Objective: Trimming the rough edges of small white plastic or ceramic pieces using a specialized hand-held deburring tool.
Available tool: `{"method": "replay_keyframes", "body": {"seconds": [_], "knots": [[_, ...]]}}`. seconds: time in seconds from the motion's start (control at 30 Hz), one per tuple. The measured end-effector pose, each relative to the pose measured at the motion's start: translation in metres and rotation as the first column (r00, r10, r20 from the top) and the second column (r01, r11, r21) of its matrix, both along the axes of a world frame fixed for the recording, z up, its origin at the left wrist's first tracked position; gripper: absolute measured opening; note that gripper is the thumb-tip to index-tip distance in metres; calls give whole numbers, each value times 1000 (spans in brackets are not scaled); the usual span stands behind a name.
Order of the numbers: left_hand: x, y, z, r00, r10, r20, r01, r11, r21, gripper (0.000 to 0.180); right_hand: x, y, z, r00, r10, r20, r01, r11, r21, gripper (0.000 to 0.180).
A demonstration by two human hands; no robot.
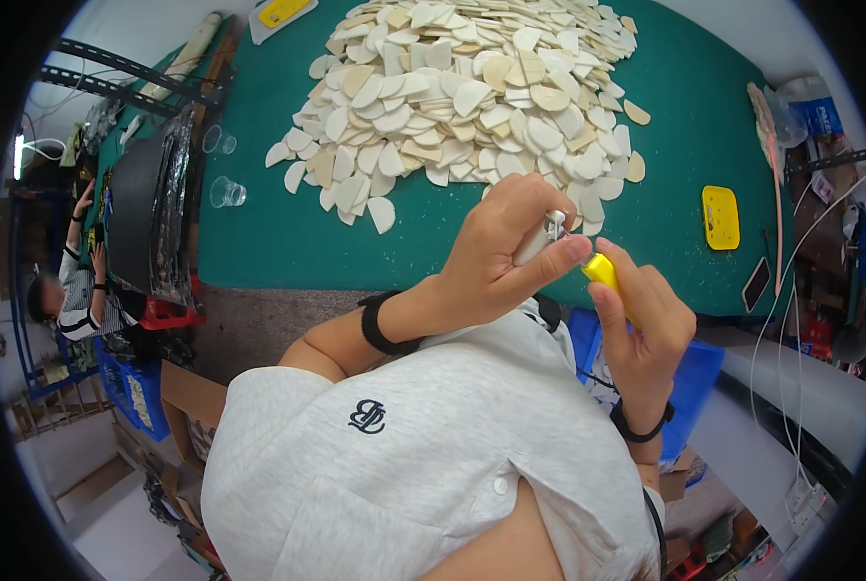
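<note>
Beyond the grip, filling the far half of the view, a green surface (288,232) carries a broad heap of pale, half-round flat pieces (471,97), white and tan, spilling toward the near edge. To the right of the grip lies a yellow rectangular tray (720,217), and further right a dark phone (756,283) rests flat on the surface. Well to the left of the grip stand two clear plastic cups (227,192) beside a long black sheet (137,208), where another person's hand (84,201) is at work.

Closest in, both hands meet just above the surface's near edge. The left hand (496,254) curls its fingers pressed around a small silver-grey cylinder (539,240), thumb lying along its side. The right hand (646,324) pinches a yellow tool (602,271) between thumb and fingers, its upper end touching the cylinder's tip.

The cylinder looks light, rigid and smooth, likely a bit slippery, so a hold around its middle, as now, seems soundest. Its long axis runs tilted, the metal end pointing up and to the right, toward the yellow tool; the tool's long axis slants the other way, down and right into the palm.
</note>
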State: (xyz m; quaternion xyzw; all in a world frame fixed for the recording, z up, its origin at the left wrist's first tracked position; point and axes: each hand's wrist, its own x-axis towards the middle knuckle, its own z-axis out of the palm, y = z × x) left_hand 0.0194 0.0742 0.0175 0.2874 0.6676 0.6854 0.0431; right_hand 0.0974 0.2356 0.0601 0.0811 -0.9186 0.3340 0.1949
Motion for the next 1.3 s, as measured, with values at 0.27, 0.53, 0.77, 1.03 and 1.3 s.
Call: {"method": "replay_keyframes", "body": {"seconds": [0.27, 0.53, 0.77, 1.03, 1.3], "knots": [[-1, 0, -1, 997, 44, -55, -44, 999, -9, 23, -2, 0, -3, 999, 11, -36, -9, 999, 54, 32], [-1, 0, -4, 992, 80, -96, -84, 996, -37, 27, -2, 0, -5, 998, 1, -68, 6, 995, 103, 33], [-1, 2, -4, 990, 83, -115, -90, 994, -63, 29, -3, 1, -12, 996, -36, -78, 37, 999, 20, 32], [-1, 1, -3, 998, 44, -47, -46, 998, -37, 30, -1, 5, -9, 1000, 18, -11, -19, 999, -26, 30], [-2, 2, -5, 988, 63, -143, -70, 997, -43, 29, 0, 5, -6, 999, 38, -4, -38, 999, 11, 29]]}}
